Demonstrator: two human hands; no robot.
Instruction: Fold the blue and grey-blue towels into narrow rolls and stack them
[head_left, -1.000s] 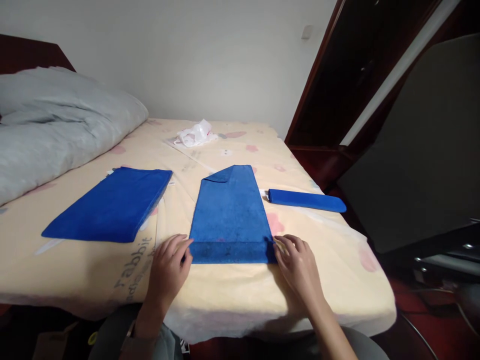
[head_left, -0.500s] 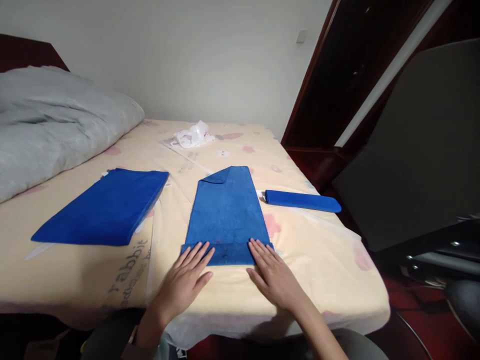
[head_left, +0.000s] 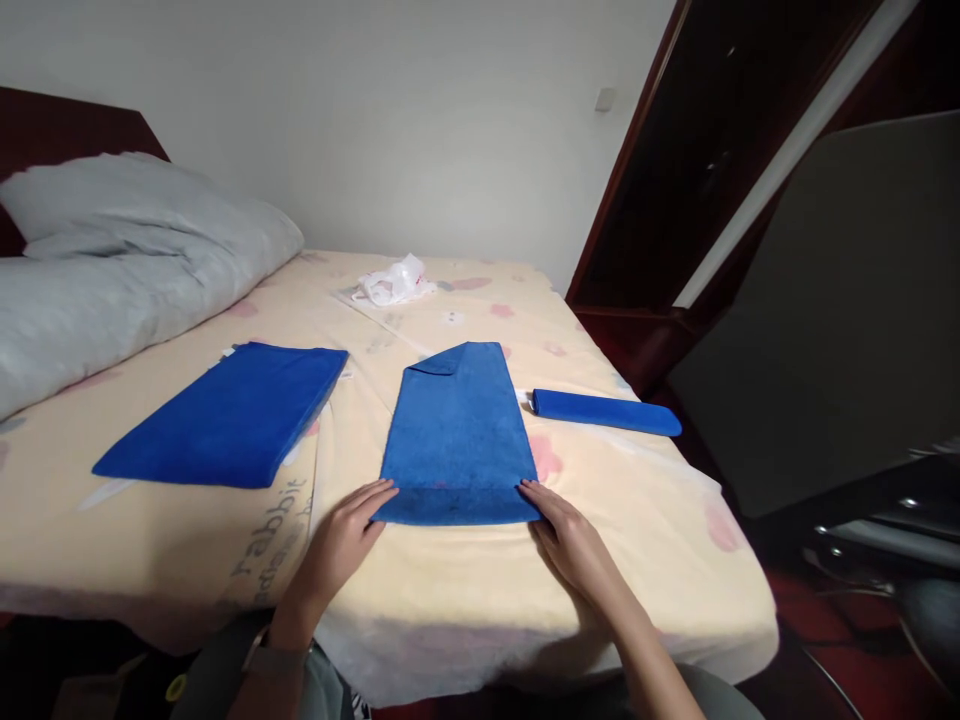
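A blue towel [head_left: 456, 430] lies lengthwise on the bed, with a narrow fold turned up at its near end and one far corner flipped over. My left hand [head_left: 341, 543] rests flat on the sheet, fingers stretched out, fingertips touching the fold's left corner. On the other side my right hand [head_left: 571, 543] lies flat too, its fingertips at the fold's right corner. Neither hand holds anything. A folded blue towel [head_left: 229, 415] lies to the left. A rolled blue towel [head_left: 606, 411] lies to the right.
The bed [head_left: 450, 580] has a pale yellow sheet with pink prints. A grey pillow or duvet [head_left: 112, 270] is heaped at far left. A crumpled white plastic bag [head_left: 394, 281] lies near the wall. Dark wooden furniture [head_left: 697, 150] and a grey panel [head_left: 847, 300] stand at right.
My hands went from the fold's ends onto the fold, pressing it flat, then slid back out to its two corners. The fold now looks narrower and flatter.
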